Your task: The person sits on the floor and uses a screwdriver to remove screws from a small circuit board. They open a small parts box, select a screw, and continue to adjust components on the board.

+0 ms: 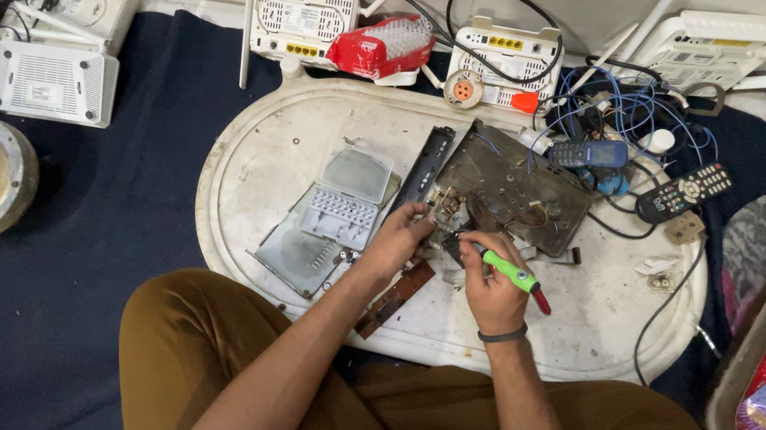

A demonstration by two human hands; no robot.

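I see my right hand [492, 287] closed around a green-handled screwdriver with a red end cap [514, 274], its tip pointing left toward a small metal part [448, 217]. My left hand [396, 240] sits just beside it, fingers pinched together at that same part; I cannot tell exactly what they grip. Just beyond both hands lies a dark, stained rectangular metal chassis plate [520, 180]. Left of my left hand rests a grey plastic device cover [332, 218], and near my left wrist lies a narrow brown circuit board strip [396, 298]. Everything sits on a white oval tray table [257, 176]. Farther out beyond the right hand lie a black remote control [685, 192] and tangled blue wires [636, 111].
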